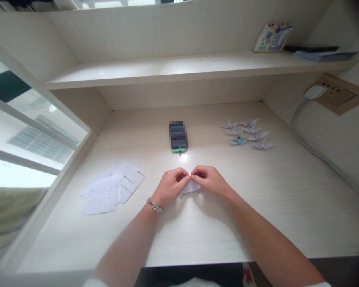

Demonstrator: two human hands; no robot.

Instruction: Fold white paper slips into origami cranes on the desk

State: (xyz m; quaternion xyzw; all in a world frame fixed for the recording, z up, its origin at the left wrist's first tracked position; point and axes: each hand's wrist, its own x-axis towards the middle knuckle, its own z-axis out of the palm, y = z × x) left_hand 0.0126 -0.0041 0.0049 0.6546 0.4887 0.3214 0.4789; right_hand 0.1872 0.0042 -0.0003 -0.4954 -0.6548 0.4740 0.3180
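Both hands meet over the middle of the desk, pinching a small folded piece of paper point(190, 189) with print along its lower edge. My left hand point(172, 183), a chain bracelet point(154, 205) on its wrist, grips the paper's left side between thumb and fingers. From the right, my right hand point(210, 179) pinches it near the top; the thumbs almost touch. Part of the paper is hidden by the fingers. Several folded paper cranes point(257, 136), mostly white, sit at the back right, along with a blue one point(238, 141). Loose paper sheets point(113, 187) lie overlapping on the left.
A phone point(178, 135), its screen blurred, lies beyond my hands with a green edge towards me. Above the desk point(287, 207) runs a shelf point(155, 71) holding a small box point(273, 38). At right, a cable point(314, 153) hangs from a wall socket point(338, 94).
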